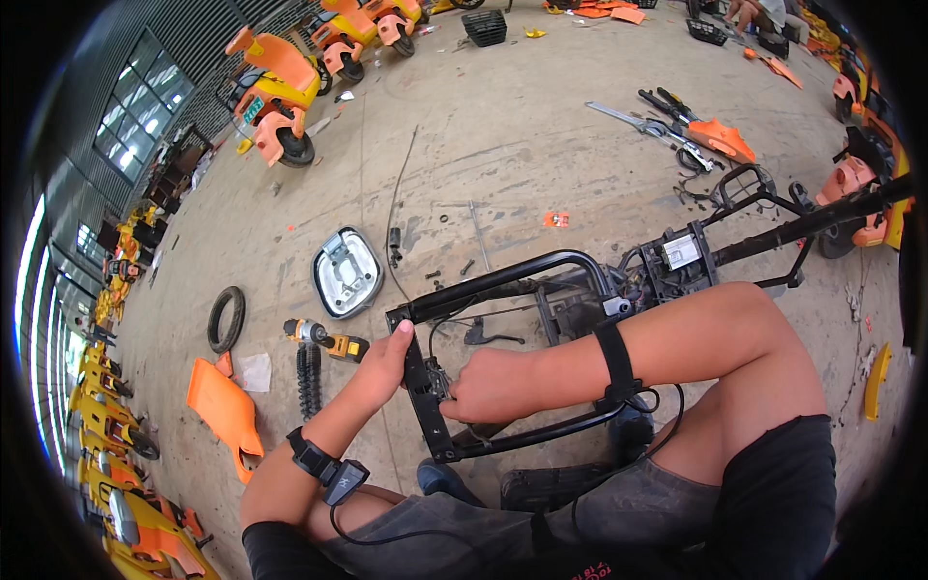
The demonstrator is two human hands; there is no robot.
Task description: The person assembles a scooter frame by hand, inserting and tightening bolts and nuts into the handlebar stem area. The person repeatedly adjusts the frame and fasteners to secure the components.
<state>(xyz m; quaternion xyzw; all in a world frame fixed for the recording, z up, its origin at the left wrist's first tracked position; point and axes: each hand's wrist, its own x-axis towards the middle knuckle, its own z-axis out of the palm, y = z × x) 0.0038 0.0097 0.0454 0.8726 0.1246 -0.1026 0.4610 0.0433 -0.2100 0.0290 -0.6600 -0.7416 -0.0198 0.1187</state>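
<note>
A black tubular scooter frame [512, 274] lies in front of me, its flat end bar [421, 398] turned to my left. My left hand [387, 358] is closed round the upper end of that bar, thumb on top. Inside the frame, my right hand [488, 385] has its fingers curled against a small metal part with wires [438, 379] beside the bar. What those fingers pinch is hidden. Farther right on the frame sits a black box with wiring and a silver unit [680, 252].
Left of the frame lie a yellow impact driver [343, 346], a black coil spring [308, 380], an orange panel [224, 406], a tyre [226, 320] and a silver-lined shell [348, 274]. A brake lever [491, 336] lies beyond my right hand. Orange scooters [280, 97] stand around.
</note>
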